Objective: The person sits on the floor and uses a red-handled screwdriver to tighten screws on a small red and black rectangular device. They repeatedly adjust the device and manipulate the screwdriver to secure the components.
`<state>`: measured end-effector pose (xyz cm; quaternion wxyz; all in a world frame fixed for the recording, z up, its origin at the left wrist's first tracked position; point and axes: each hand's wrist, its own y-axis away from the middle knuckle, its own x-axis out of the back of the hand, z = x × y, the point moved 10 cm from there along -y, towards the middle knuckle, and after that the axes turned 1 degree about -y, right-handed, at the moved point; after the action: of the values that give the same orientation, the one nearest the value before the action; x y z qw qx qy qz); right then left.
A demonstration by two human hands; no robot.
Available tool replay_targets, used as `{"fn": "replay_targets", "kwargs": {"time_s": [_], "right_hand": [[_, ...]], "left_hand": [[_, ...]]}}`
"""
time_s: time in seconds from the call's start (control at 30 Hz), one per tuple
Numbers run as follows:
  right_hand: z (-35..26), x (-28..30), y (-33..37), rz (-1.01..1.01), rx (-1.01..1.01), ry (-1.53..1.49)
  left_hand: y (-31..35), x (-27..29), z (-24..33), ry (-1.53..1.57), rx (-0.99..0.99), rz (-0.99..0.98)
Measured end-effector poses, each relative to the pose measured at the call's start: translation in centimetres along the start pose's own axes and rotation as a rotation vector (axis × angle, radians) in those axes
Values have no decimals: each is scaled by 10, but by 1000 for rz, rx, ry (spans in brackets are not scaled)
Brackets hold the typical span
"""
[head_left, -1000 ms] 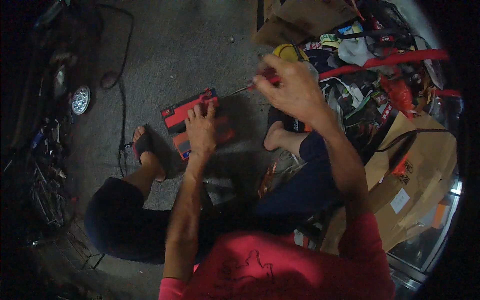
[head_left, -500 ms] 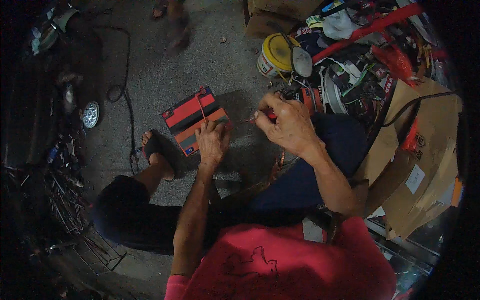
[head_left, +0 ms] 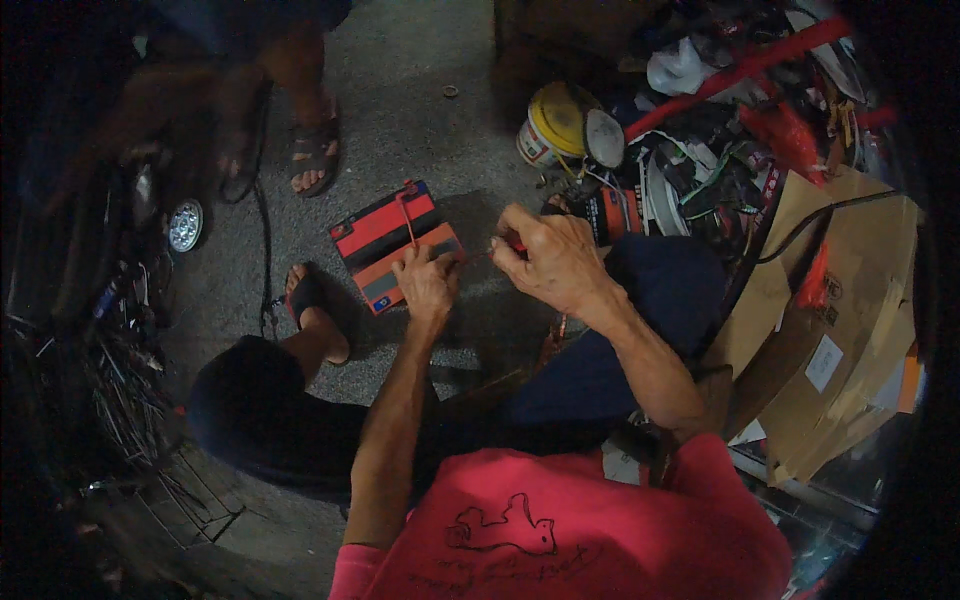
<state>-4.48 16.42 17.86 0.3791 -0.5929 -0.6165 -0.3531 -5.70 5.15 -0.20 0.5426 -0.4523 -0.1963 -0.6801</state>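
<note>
A boxy battery [head_left: 385,230] with red, black and orange bands lies on the floor in front of me. A thin red wire [head_left: 405,215] runs over its top from the far edge to the fingertips of my left hand [head_left: 430,285]. That hand rests on the battery's near right part, fingers bent and closed on the wire. Just right of the battery, above the floor, my right hand [head_left: 555,260] is closed in a pinch on a small red object [head_left: 516,241]. My fingers mostly hide it, so its kind is unclear.
Another person's sandalled foot [head_left: 316,155] stands beyond the battery. A round lamp [head_left: 185,226] and a dark cable [head_left: 266,240] lie left. To the right are a yellow-lidded bucket [head_left: 560,115], a heap of parts with a red bar [head_left: 740,75], and flattened cardboard [head_left: 850,350].
Another person's legs have come in at the far left, darkening the scene. My right hand has shifted slightly left, nearer the battery. My left hand has hardly moved.
</note>
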Motion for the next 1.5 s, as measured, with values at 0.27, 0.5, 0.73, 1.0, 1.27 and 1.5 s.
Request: {"fn": "replay_targets", "kwargs": {"time_s": [0.27,0.5,0.73,1.0,1.27,1.5], "right_hand": [[-4,0,-2,-34,4,58],[-3,-10,-1,-41,64,127],[-11,-4,-2,31,131,27],[-28,-8,1,-72,243,-53],[-21,-13,-2,-44,194,-177],[-31,-7,-5,-46,223,72]], "left_hand": [[0,5,2,18,20,13],[1,-2,-4,50,60,-18],[-1,0,-5,83,56,1],[-2,3,-1,91,70,-103],[-2,4,-3,114,80,-98],[-2,7,-2,128,61,-79]]}}
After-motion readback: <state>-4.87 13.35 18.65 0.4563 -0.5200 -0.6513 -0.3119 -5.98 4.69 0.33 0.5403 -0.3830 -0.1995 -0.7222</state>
